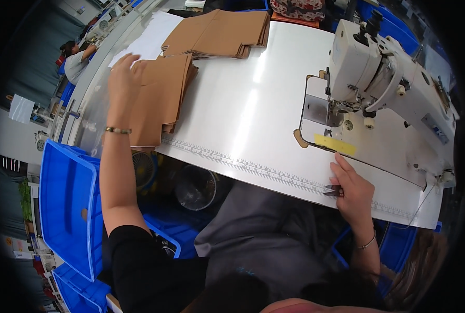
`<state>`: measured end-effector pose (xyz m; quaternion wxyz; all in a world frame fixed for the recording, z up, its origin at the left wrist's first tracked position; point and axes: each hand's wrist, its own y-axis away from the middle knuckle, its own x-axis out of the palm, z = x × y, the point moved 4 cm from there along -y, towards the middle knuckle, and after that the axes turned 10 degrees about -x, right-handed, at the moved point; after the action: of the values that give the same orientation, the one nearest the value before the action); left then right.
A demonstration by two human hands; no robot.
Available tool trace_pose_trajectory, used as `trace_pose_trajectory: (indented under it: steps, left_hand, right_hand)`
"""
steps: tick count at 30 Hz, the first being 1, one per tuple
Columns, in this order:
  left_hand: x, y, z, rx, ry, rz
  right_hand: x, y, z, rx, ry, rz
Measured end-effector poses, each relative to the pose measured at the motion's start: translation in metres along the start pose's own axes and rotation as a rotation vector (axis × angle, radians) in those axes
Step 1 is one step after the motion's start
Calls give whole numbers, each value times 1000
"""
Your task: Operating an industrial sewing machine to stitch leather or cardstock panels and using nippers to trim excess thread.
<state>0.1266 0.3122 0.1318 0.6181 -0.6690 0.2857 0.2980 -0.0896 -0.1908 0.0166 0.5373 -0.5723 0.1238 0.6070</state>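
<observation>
My left hand [124, 83] reaches over the left edge of a stack of flat brown cut pieces [162, 94] at the table's left end. Its fingers are slightly bent and apart, with nothing visible in them. At the right, my right hand [353, 189] rests by the table's front edge. Small dark thread snips [332, 191] stick out from its curled fingers, and its index finger stretches toward a yellow strip [335, 144] on the machine bed. A white sewing machine [371, 78] stands beyond that hand. A second brown stack [217, 34] lies farther back.
White paper [151, 36] lies under the brown stacks. A printed ruler [243, 166] runs along the front edge of the white table [227, 104]. Blue bins [70, 208] stand at the left, and a round bucket [196, 188] sits below. Another person [76, 62] works at far left.
</observation>
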Motion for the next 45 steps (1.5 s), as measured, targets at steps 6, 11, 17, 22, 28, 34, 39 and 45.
trace_pose_trajectory:
  steps: [6, 11, 17, 22, 28, 34, 39, 45]
  left_hand:
    - [83, -20, -172, 168, 119, 226]
    - [130, -24, -246, 56, 181, 344]
    - [157, -42, -244, -40, 77, 340]
    - [167, -65, -208, -220, 282, 431]
    - [178, -64, -204, -258, 492, 600]
    - [173, -63, -190, -387, 589, 480]
    - [114, -65, -183, 98, 722, -6]
    - [50, 67, -269, 674, 278, 239]
  right_hand:
    - [1, 1, -1, -49, 53, -43]
    - [3, 5, -5, -42, 65, -35]
    - [0, 2, -5, -59, 60, -36]
    - [-1, 2, -5, -64, 62, -38]
    - [0, 3, -4, -56, 78, -35]
    - [2, 5, -4, -80, 62, -72]
    - [4, 5, -5, -84, 81, -58]
    - [1, 5, -4, -75, 109, -36]
